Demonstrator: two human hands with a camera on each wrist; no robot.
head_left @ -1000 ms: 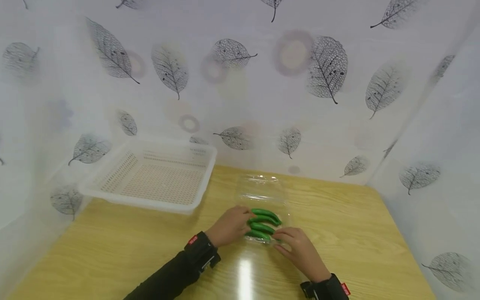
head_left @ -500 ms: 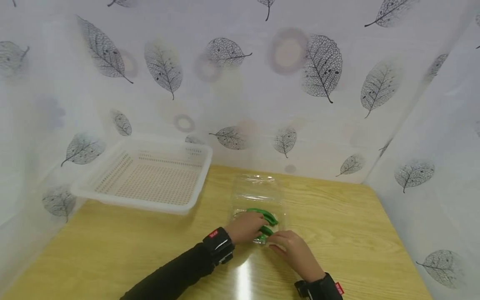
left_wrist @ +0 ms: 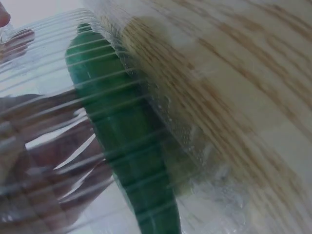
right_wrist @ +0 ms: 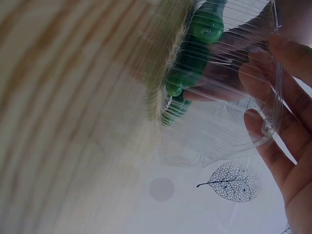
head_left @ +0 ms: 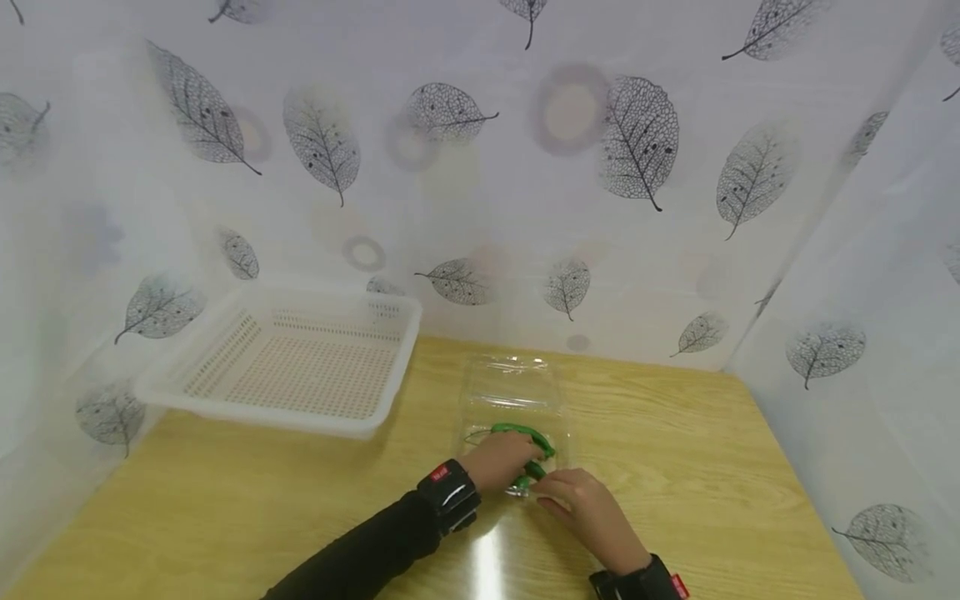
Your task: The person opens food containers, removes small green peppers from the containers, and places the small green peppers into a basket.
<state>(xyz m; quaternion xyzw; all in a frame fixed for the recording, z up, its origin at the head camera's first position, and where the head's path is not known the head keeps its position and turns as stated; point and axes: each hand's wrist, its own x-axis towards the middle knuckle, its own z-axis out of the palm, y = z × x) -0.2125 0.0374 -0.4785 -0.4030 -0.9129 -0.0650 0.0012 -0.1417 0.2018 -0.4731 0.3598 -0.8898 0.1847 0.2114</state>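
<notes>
A clear plastic clamshell box (head_left: pixel 513 390) lies on the table with its lid laid back. Inside are several long green peppers (head_left: pixel 521 429), partly covered by the hands. My left hand (head_left: pixel 498 461) reaches into the box from the left, fingertips down among the peppers; I cannot tell whether they grip one. Through the ridged wall, the left wrist view shows one green pepper (left_wrist: pixel 122 117) along the near side. My right hand (right_wrist: pixel 292 112) pinches the box's near right rim, thumb on one side of the clear wall and fingers on the other.
A white perforated plastic basket (head_left: pixel 258 414) stands at the back left of the wood-grain table (head_left: pixel 675 467). Leaf-patterned curtains (head_left: pixel 480 192) rise behind the table and along both sides. A bright reflection falls on the tabletop in front of the box.
My left hand has moved rightward and deeper over the peppers, covering more of them. My right hand keeps to the same corner of the box. The head view has shifted slightly.
</notes>
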